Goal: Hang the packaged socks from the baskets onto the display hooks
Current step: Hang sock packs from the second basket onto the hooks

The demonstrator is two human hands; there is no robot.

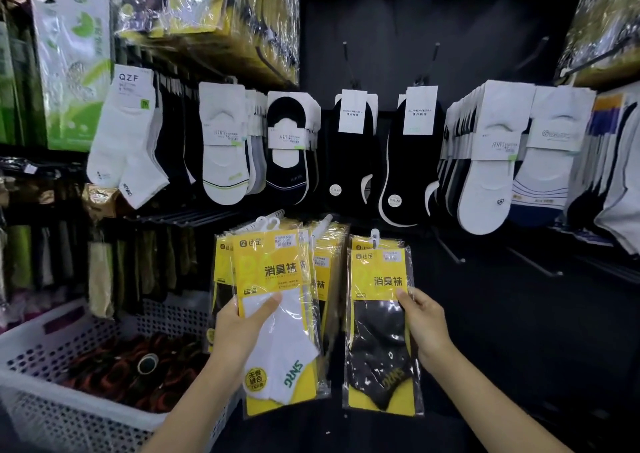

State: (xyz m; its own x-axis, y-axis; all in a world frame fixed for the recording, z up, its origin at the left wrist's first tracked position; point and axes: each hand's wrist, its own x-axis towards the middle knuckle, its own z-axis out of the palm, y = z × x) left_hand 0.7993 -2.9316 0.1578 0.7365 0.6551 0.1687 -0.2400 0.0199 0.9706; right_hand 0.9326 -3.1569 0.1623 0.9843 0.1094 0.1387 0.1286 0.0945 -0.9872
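Right, my left hand (239, 331) grips the white-sock pack (280, 341) at six o'clock; my right hand (424, 324) pinches the black-sock pack (379, 335) just beside it. Whether either pack hangs on a hook, I can't tell. The basket (45, 421) at eight o'clock is cropped.

The white-sock packet (277, 317) in the left hand (239, 328) and the dark-sock packet (379, 335) pinched by the right hand (422, 324) are clear, glossy, crinkled plastic film over matt yellow card and knitted cloth. Left of the left hand, the basket (52, 414) is white perforated plastic. Above both hands, the hanging socks (225, 168) wear matt white paper bands.
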